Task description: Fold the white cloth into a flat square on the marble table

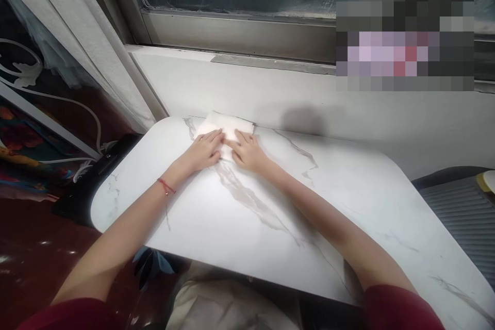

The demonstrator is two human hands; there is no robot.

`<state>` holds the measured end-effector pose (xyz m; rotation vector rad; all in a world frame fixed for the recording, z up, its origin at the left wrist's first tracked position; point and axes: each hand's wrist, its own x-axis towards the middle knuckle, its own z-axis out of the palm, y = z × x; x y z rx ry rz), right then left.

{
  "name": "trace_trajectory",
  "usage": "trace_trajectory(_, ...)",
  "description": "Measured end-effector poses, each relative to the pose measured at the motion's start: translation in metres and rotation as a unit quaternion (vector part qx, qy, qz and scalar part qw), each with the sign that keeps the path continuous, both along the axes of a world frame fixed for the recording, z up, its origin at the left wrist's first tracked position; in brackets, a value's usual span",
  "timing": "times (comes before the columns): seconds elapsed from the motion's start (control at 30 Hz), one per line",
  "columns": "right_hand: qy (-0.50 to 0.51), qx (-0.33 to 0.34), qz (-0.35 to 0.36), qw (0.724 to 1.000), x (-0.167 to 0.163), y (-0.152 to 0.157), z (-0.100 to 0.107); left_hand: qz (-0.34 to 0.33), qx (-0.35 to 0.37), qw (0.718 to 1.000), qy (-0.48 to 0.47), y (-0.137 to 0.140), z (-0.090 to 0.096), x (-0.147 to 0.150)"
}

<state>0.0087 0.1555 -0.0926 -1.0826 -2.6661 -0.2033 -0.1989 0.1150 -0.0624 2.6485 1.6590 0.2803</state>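
Resting left hand (204,150) and right hand (249,152), spread, on a white, four-sided, cloth-like sheet (228,121) atop a white, grey-veined, marble-patterned tabletop (220,221).

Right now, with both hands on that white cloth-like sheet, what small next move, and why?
Probably slide the white cloth-like sheet toward the near edge: the left hand and right hand both rest on it, at the far edge of the white marble-patterned tabletop, where the white wall leaves little room beyond.
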Motion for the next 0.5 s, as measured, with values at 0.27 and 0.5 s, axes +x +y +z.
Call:
trace_trajectory(0.27,-0.031,-0.034,0.036,0.998,-0.013,-0.023,0.021,0.062,0.011,0.998,-0.014,-0.003,0.028,0.007)
trace_trajectory(0.5,-0.095,-0.046,0.206,0.973,-0.042,-0.098,0.044,0.167,-0.223,0.960,-0.013,-0.016,0.060,-0.023)
